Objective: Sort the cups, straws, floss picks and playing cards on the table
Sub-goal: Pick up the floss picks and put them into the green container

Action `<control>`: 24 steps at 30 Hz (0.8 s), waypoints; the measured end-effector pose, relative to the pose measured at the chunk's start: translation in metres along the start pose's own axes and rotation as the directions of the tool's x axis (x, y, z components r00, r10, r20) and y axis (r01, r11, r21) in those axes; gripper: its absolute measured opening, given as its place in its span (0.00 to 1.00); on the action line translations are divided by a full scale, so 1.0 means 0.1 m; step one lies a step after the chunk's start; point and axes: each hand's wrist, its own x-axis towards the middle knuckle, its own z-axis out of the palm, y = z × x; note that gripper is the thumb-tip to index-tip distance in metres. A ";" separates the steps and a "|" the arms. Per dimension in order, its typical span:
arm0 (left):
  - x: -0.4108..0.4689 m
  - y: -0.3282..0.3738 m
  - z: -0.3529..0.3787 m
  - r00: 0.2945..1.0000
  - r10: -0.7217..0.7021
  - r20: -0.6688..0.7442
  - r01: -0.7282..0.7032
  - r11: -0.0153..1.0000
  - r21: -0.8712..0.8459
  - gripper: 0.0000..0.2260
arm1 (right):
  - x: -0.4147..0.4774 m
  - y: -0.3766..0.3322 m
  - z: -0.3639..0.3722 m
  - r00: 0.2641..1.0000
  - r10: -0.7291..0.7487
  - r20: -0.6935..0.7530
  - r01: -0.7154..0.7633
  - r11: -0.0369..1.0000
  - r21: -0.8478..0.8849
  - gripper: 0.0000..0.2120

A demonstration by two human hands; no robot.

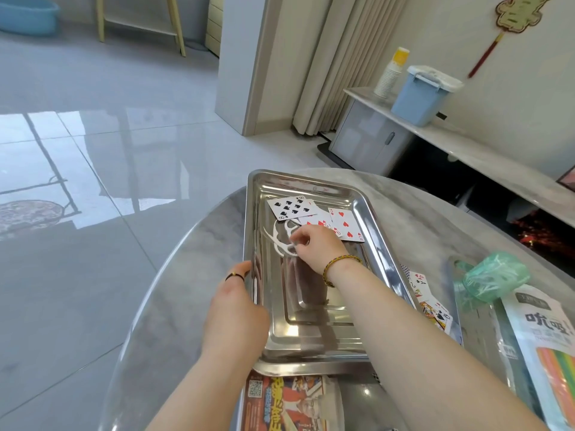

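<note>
A grey marble table (193, 275) stands on glossy floor tiles (93, 169). The left hand (236, 312) grips the steel tray (314, 340) by its left rim; the right hand (314, 244) pinches white floss picks (280, 241) near the playing cards (311, 213).

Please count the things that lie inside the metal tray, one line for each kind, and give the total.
Playing cards in the metal tray: 3
Floss picks, white, at the right hand: about 3; they overlap, so the count is uncertain
Total: about 6

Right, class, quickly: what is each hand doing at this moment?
Left hand: gripping the steel tray's left rim.
Right hand: fingers pinched on white floss picks in the tray.
</note>
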 end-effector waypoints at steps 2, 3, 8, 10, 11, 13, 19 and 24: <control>0.00 0.00 0.00 1.000 -0.001 0.003 0.001 1.000 0.002 0.28 | -0.01 0.01 -0.01 1.000 -0.006 -0.012 0.006 1.000 0.019 0.11; -0.01 0.00 0.00 1.000 0.000 0.007 0.000 1.000 0.000 0.28 | 0.00 0.01 -0.01 0.999 -0.012 -0.041 0.013 1.000 0.024 0.12; -0.01 0.00 0.00 1.000 -0.006 0.016 0.006 1.000 0.002 0.28 | 0.08 0.01 -0.01 0.996 -0.088 -0.020 0.084 0.983 -0.165 0.23; 0.00 0.00 0.00 1.000 -0.011 0.017 0.011 1.000 -0.001 0.28 | 0.13 -0.02 -0.02 0.994 -0.101 0.032 0.106 0.964 -0.243 0.24; 0.01 0.00 0.00 1.000 -0.012 0.018 0.012 1.000 -0.003 0.28 | 0.14 -0.03 -0.01 0.993 -0.108 0.044 0.116 0.953 -0.279 0.23; 0.01 0.00 0.00 1.000 -0.007 0.018 0.007 1.000 -0.008 0.27 | 0.13 -0.04 0.02 0.988 -0.146 0.050 0.154 0.915 -0.372 0.20; 0.01 0.00 0.00 1.000 0.006 0.013 -0.005 1.000 -0.026 0.27 | -0.06 -0.03 0.15 0.949 -0.300 0.099 0.315 0.872 -0.375 0.15; -0.02 0.02 -0.02 1.000 0.021 0.015 -0.021 1.000 -0.017 0.27 | -0.29 0.01 0.11 0.958 -0.281 0.064 0.288 0.927 -0.241 0.19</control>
